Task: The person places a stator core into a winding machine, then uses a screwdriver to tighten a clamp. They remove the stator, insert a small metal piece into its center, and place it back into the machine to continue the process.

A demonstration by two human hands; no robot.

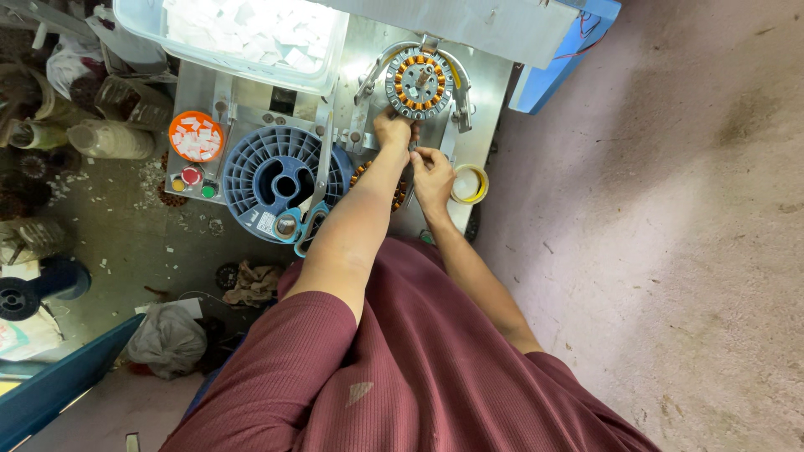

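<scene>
While left hand touches stator, right hand pinches

Left hand fingertips hidden against round copper-wound stator. Whatever right hand pinches is too small to tell. Second copper-wound piece mostly hidden under forearms. Clear plastic bin of white paper slips cut off at top edge.

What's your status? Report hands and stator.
Left hand touching the stator rim. Right hand pinched just below, contents unclear. Scissors and blue spool alongside.
</scene>
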